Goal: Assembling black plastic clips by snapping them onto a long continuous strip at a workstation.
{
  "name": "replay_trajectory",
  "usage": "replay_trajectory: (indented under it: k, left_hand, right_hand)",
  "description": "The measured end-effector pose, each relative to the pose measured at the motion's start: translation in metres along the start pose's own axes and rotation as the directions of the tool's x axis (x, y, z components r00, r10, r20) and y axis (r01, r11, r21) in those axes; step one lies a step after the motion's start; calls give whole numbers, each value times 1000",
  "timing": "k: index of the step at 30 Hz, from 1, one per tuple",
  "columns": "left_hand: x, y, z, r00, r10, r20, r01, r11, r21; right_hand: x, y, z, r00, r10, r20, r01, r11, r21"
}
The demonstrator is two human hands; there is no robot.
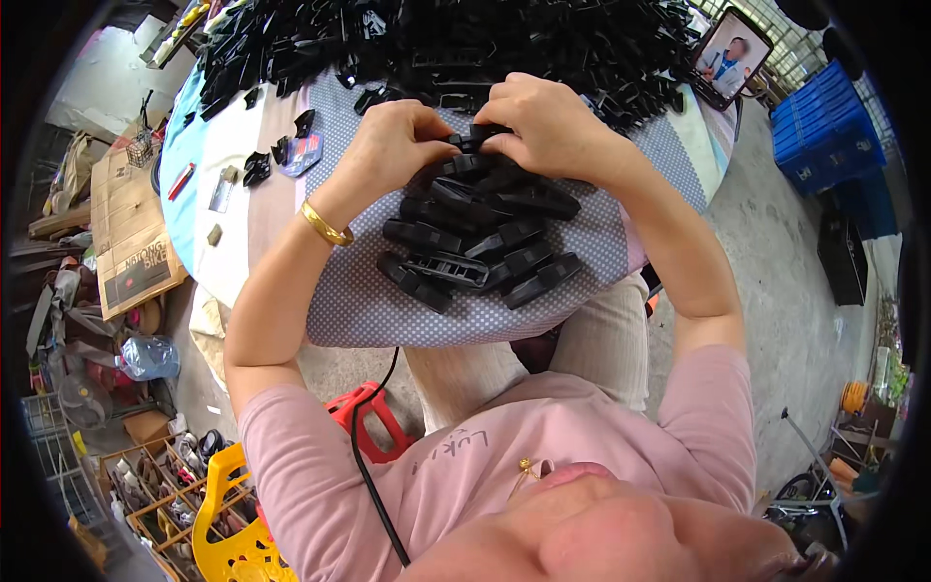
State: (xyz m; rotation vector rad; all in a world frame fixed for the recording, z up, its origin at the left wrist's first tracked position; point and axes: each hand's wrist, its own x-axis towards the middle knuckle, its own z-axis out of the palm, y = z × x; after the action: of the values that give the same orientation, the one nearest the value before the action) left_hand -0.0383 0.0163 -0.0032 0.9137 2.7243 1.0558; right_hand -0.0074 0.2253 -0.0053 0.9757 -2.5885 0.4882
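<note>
My left hand (393, 144), with a gold bangle at the wrist, is pinched at one end of a small black plastic part (465, 144). From the other side, my right hand (545, 126) grips the same part with thumb and bent fingers. The fingers partly cover it, so its exact kind is unclear. Just below both hands lies a loose cluster of chunky black plastic pieces (522, 238); one shows a ribbed, hollow side. Beyond my fingers a large heap of similar black parts (446, 44) covers the far side of the cloth-covered table (388, 325).
On the table's left lie several stray black pieces (257, 170), a packet (303, 153) and a red tool (181, 181). A phone showing a person (732, 60) stands at the far right. Blue crates (829, 126), a cardboard box (136, 213) and a yellow chair (215, 504) surround me.
</note>
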Motion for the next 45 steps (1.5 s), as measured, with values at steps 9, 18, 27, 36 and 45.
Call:
replay_trajectory:
  k: [9,18,27,36,45]
  left_hand:
    - [2,1,-2,997,-74,19,74,997,11]
    - [-2,5,-2,998,-56,3,56,998,35]
    - [-2,1,2,999,33,-17,-33,999,-5]
    - [5,-5,-10,981,81,179,-71,996,-63]
    - [33,-25,7,898,345,-272,-290,931,221]
  right_hand:
    - [-3,15,-13,995,33,-99,-37,999,-39]
    - [-6,10,-5,998,59,-6,-59,998,15]
    - [8,2,4,997,22,69,-27,996,86]
    - [13,23,16,945,28,-325,-35,999,-15]
    - [22,14,24,988,0,-157,-24,988,-151]
